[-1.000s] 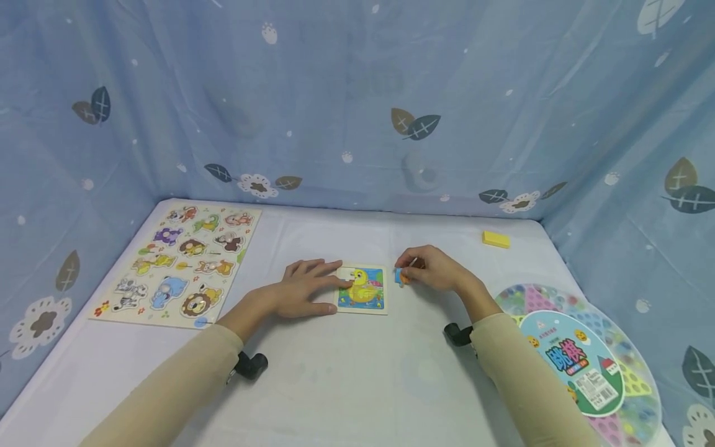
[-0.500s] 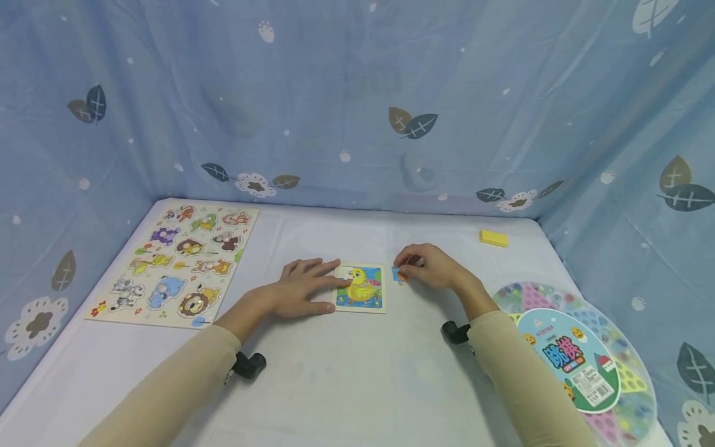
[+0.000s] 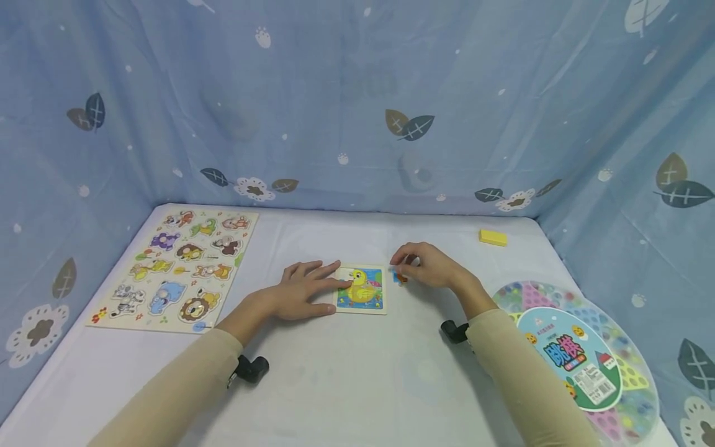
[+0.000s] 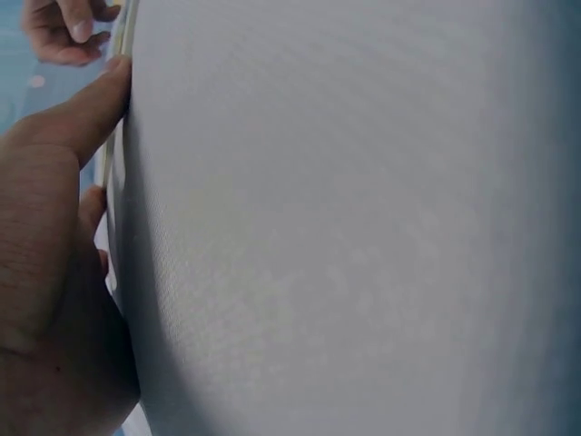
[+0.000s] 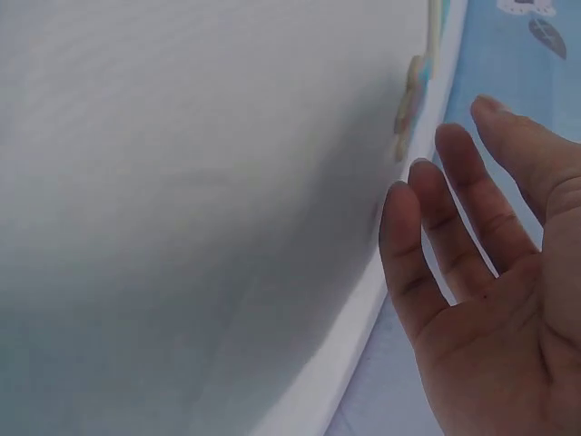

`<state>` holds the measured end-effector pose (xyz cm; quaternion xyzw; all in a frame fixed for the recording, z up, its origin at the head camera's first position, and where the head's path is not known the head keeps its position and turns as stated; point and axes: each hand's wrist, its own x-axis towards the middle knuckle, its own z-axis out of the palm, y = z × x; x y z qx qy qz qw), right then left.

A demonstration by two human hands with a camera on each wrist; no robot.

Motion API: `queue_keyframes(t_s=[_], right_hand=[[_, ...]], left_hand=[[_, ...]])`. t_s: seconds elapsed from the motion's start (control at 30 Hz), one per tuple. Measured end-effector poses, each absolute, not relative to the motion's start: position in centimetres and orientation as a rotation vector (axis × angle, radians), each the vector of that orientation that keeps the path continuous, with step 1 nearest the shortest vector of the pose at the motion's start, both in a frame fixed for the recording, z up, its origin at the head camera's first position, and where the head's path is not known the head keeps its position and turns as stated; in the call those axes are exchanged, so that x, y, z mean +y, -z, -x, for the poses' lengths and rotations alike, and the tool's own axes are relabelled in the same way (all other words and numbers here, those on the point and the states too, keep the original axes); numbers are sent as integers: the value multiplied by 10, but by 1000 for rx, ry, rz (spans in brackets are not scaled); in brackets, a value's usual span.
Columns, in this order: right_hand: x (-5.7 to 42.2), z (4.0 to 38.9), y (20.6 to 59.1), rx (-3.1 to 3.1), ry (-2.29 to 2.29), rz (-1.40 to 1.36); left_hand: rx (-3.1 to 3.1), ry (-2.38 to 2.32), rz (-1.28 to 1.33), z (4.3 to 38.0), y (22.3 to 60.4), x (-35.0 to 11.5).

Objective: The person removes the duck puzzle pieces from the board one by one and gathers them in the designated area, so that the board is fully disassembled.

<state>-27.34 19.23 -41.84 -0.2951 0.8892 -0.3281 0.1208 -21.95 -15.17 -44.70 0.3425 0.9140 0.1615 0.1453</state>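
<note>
A: Where is the duck puzzle [image 3: 368,295] to be found?

B: It is seen lying flat near the middle of the white table [image 3: 357,385], with a yellow duck shown inside a pale frame.

A: And how is the left hand [image 3: 304,292] held?

B: It is held wide, with the fingers spread. The picture is touched near the duck's head by the index fingertip, and the thumb is placed by the near left corner of the frame.

A: Is anything gripped by the right hand [image 3: 427,266]?

B: That cannot be told. The fingers are loosely bent over a small blue and orange piece [image 3: 400,278], but whether it is pinched is not made clear, even in the right wrist view. The piece is placed just beside the puzzle's right edge, slightly apart from it.

A: What else is seen on the table?

B: At the left, an animal board [image 3: 190,285] is covered with cartoon figures. At the right, a round game box [image 3: 575,354] is partly hidden by a sleeve [image 3: 519,366]. A yellow block [image 3: 493,238] is seen beyond it, near the far right corner. The table is bordered by a blue curtain [image 3: 335,74] printed with leaves and flowers.
</note>
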Motion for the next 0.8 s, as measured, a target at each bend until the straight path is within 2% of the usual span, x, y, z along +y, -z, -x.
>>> queue_keyframes(t_s=[0.8], right_hand=[[143,269,410,2542,939,1016]], left_hand=[[2645,-448,-979,219,448,-151]])
